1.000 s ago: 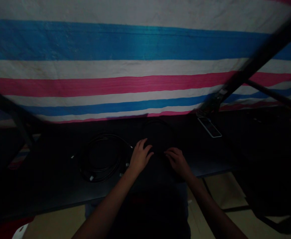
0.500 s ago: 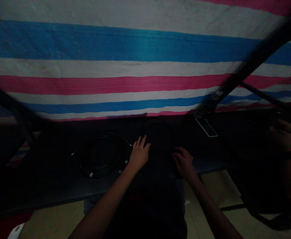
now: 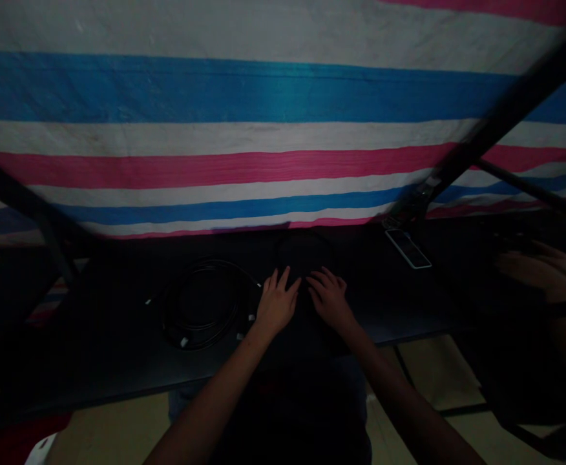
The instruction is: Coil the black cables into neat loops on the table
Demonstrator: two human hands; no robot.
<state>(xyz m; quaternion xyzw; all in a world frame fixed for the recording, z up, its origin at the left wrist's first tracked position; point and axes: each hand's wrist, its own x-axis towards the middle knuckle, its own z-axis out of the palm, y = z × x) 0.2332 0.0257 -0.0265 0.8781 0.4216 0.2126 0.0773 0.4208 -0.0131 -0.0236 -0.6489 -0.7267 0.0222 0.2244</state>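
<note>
My left hand (image 3: 277, 302) and my right hand (image 3: 330, 298) lie side by side on a dark table (image 3: 118, 361), fingers spread and almost touching. They rest on a dark object (image 3: 302, 255) that is too dim to identify; whether they grip it I cannot tell. A coil of black cable (image 3: 204, 303) with small white connectors lies just left of my left hand.
A striped blue, pink and white tarp (image 3: 244, 129) hangs behind the table. Dark diagonal bars (image 3: 486, 129) cross the right side. A flat phone-like device (image 3: 408, 248) lies at the back right. Another person's hand (image 3: 535, 268) is at the far right.
My right hand has moved left and forward, close to my left hand. The other person's hand at the right has come further into view.
</note>
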